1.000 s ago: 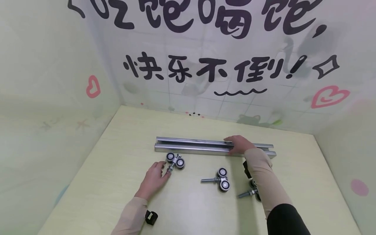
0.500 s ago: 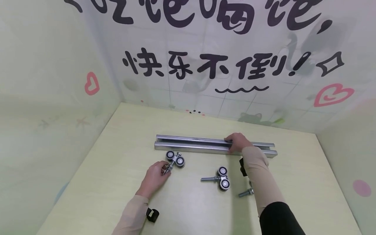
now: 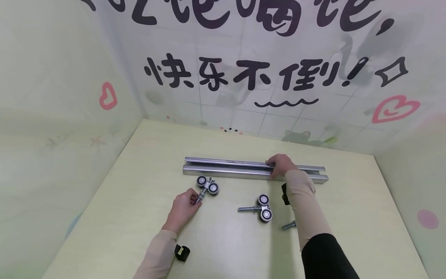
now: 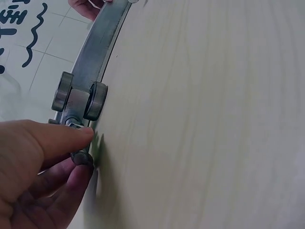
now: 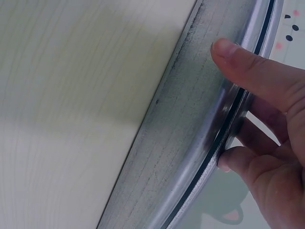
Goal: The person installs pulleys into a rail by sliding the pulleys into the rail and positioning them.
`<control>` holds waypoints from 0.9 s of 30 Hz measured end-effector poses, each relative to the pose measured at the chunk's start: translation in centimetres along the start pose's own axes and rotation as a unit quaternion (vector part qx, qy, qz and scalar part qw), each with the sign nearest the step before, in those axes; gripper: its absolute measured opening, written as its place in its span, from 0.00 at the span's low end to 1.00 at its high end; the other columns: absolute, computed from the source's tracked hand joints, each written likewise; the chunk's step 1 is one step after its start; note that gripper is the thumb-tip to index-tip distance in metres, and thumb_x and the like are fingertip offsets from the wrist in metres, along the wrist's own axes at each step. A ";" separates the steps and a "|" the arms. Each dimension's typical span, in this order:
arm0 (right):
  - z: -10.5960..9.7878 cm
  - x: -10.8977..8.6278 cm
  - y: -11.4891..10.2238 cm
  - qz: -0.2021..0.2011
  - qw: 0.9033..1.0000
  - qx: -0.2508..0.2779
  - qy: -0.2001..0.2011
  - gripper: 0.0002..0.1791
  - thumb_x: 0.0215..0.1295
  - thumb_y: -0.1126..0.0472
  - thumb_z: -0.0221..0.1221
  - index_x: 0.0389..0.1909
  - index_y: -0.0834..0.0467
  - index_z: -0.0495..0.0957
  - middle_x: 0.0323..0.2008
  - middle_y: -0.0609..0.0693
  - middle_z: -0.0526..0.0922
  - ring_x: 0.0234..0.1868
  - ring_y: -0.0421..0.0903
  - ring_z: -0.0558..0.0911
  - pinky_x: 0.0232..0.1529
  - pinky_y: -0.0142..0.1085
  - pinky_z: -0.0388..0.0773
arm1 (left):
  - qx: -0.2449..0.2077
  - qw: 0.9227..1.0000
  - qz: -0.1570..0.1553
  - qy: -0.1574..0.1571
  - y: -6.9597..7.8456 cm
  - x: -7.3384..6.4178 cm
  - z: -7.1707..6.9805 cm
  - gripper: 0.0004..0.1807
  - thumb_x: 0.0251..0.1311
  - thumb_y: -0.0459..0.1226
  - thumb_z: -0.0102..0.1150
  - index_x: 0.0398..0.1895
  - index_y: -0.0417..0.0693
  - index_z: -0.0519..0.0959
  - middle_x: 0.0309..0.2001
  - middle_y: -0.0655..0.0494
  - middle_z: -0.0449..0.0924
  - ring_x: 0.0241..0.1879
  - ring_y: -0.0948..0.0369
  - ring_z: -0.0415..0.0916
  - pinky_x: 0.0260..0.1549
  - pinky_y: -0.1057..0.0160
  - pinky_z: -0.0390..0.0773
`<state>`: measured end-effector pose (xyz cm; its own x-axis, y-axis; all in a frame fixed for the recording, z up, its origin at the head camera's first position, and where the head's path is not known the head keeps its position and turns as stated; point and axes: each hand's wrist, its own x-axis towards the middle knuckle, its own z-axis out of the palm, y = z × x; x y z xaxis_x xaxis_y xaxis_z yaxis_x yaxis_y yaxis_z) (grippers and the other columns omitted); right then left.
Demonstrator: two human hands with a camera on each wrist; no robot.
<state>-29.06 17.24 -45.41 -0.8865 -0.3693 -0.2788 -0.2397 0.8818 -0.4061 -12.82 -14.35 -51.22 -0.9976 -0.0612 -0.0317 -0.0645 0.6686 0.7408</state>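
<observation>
My left hand pinches the threaded bolt of a roller trolley, a bracket with black-and-silver wheels. In the left wrist view, the thumb and fingers hold the bolt below the wheels. This trolley stands just in front of the left part of a metal channel rail, slotted along its top. Around the rail's right part, my right hand grips its two sides. Seen from the right wrist, the thumb lies on the near side of the rail and the fingers on the far side.
A second roller trolley lies between the arms, its bolt pointing left. Under my right forearm, another bolt shows only its end. Patterned walls bound the pale wood-grain table at the back and sides.
My left fingers have closed on the trolley's bolt, where they were spread beside it before. The right forearm has shifted left, hiding more of the trolley beneath it. The rail stays put.
</observation>
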 end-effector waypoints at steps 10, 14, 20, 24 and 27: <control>0.1 0.2 0.2 -0.002 1.000 -0.005 0.002 0.34 0.31 0.68 0.71 0.49 0.63 0.76 0.49 0.59 0.78 0.51 0.57 0.74 0.56 0.46 0.68 | 0.005 1.000 -0.011 0.003 -0.3 -0.6 -0.1 0.08 0.47 0.28 0.63 0.30 0.40 0.74 0.29 0.50 0.80 0.31 0.58 0.78 0.32 0.62 0.80; 0.2 0.3 0.4 0.001 1.000 -0.007 0.001 0.34 0.31 0.68 0.71 0.49 0.63 0.76 0.48 0.60 0.79 0.51 0.57 0.74 0.56 0.47 0.68 | 0.004 1.000 -0.006 0.004 -0.3 -0.9 -0.2 0.08 0.46 0.28 0.62 0.30 0.41 0.74 0.29 0.51 0.80 0.30 0.59 0.78 0.31 0.63 0.80; 0.3 0.4 0.6 -0.003 1.000 -0.017 0.004 0.34 0.31 0.68 0.71 0.49 0.63 0.77 0.47 0.59 0.79 0.49 0.56 0.75 0.55 0.46 0.69 | 0.001 1.000 -0.001 0.009 -0.3 -1.2 -0.3 0.07 0.47 0.28 0.62 0.30 0.41 0.75 0.28 0.52 0.79 0.29 0.60 0.77 0.30 0.63 0.80; 0.3 0.5 0.6 -0.005 1.000 -0.017 0.004 0.33 0.32 0.68 0.71 0.49 0.63 0.77 0.48 0.59 0.79 0.50 0.56 0.75 0.55 0.46 0.68 | -0.001 1.000 -0.004 0.012 -0.3 -1.3 -0.5 0.07 0.47 0.28 0.62 0.31 0.41 0.75 0.28 0.52 0.79 0.29 0.61 0.77 0.30 0.65 0.79; 0.4 0.4 0.5 0.000 1.000 -0.013 0.002 0.34 0.32 0.68 0.71 0.49 0.62 0.77 0.49 0.59 0.79 0.51 0.57 0.74 0.56 0.46 0.68 | -0.004 1.000 -0.006 0.016 -0.3 -1.5 -0.6 0.07 0.47 0.29 0.62 0.30 0.41 0.76 0.28 0.52 0.79 0.29 0.62 0.77 0.30 0.66 0.80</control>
<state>-29.41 17.38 -46.03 -0.8881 -0.3685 -0.2748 -0.2499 0.8888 -0.3842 -11.29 -14.89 -51.03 -0.9956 -0.0920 -0.0190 -0.0754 0.6620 0.7457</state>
